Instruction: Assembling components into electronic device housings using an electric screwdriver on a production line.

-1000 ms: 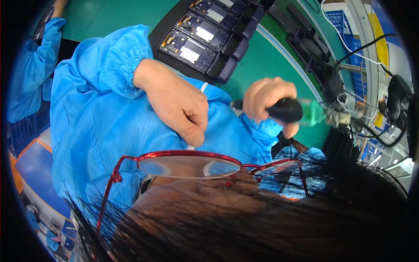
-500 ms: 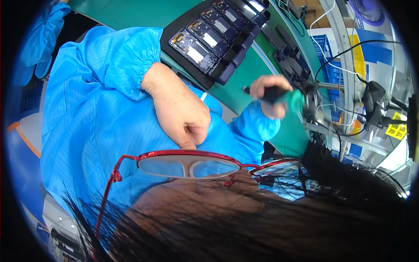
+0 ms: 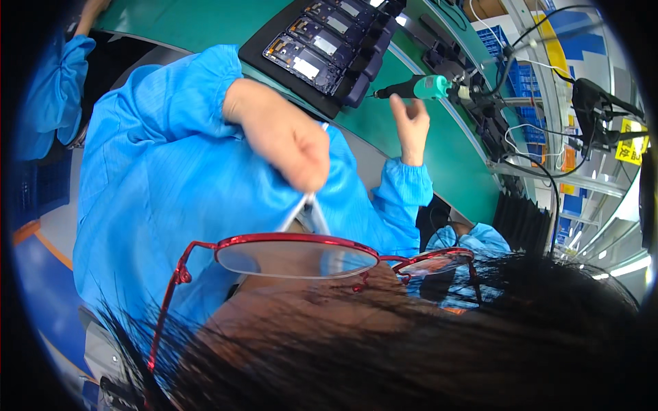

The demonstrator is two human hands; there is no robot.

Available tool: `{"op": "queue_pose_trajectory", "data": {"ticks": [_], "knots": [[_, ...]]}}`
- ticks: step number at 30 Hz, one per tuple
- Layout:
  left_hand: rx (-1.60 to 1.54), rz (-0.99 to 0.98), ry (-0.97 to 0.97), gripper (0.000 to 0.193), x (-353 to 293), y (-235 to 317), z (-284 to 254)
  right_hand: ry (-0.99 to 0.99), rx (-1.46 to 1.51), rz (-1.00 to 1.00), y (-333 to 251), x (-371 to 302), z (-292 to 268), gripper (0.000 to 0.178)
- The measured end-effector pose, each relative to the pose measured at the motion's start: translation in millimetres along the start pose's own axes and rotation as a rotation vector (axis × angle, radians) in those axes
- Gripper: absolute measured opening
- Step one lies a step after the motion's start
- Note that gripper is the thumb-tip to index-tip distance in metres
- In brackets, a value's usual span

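My left hand (image 3: 296, 147), slightly blurred, is closed at my chest on the front opening of my blue smock (image 3: 178, 171). White edges form a V just below the fist; what lies inside the fingers is hidden. My right hand (image 3: 412, 123) is raised over the green table, thumb and fingers apart, with nothing in it. Just beyond its fingertips is a black-and-green electric screwdriver (image 3: 419, 88), its thin bit pointing left. Left of the bit, a black tray (image 3: 264, 65) holds several opened phone bodies (image 3: 305, 64) in a row.
Dark fixtures (image 3: 483, 113) and cables line the table's far right side, before a metal frame with blue bins (image 3: 526, 85). A black device (image 3: 591, 109) sticks out at right. Another person's blue sleeve (image 3: 65, 89) shows at upper left. Red-framed glasses (image 3: 295, 238) cross the lower view.
My right hand has let go of the electric screwdriver and opened. My left fist has shifted away from the neck, and the white-edged V now shows. The whole view has shifted slightly.
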State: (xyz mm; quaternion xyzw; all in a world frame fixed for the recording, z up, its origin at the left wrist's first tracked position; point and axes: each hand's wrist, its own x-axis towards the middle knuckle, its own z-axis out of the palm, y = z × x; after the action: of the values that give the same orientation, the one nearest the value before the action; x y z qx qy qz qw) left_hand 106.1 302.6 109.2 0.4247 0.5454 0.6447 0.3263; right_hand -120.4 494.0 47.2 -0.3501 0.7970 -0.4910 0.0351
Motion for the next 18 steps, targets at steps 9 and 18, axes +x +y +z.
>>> {"op": "queue_pose_trajectory", "data": {"ticks": [9, 18], "knots": [[0.183, -0.37, 0.533, 0.04, -38, -97, -33, -0.624, -0.171, -0.013, 13, -77, 14, 0.032], [0.344, -0.849, 1.123, 0.066, -148, -208, 39, -0.728, 0.09, 0.346, 76, -176, 5, 0.029]]}}
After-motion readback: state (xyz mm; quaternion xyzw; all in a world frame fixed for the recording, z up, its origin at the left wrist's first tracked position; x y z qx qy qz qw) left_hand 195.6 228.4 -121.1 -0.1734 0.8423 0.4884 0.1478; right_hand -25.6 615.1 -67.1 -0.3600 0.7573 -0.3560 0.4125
